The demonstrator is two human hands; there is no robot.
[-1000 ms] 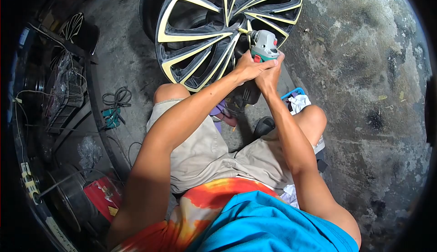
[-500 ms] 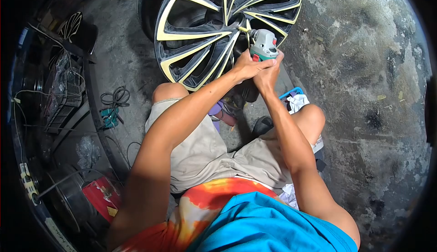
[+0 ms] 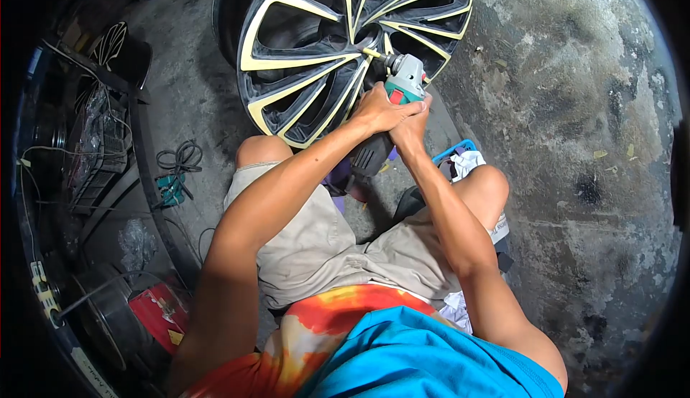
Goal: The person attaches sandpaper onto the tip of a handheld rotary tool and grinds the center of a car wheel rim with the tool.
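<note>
Both hands are wrapped round a green and grey angle grinder (image 3: 406,76) with a red patch on its side. My left hand (image 3: 381,110) closes over the body from the left. My right hand (image 3: 411,126) grips it from the right, thumb and fingers close to the left hand. The grinder's black rear end (image 3: 370,157) slants down towards my knees. A thin yellowish bit (image 3: 371,52) sticks out from its head at the hub of a black and pale-yellow alloy wheel (image 3: 287,60). Whether the bit touches the wheel I cannot tell.
At left, a green tool with a coiled cord (image 3: 171,190) lies on the floor by a dark curved bar. A red box (image 3: 158,312) and a power strip (image 3: 44,294) are at lower left. A blue basket with white cloth (image 3: 467,161) stands by my right knee.
The grinder has turned in my hands, its rear end swinging left and into fuller view. Its head and both hands have shifted slightly down and left. The view has shifted a little too.
</note>
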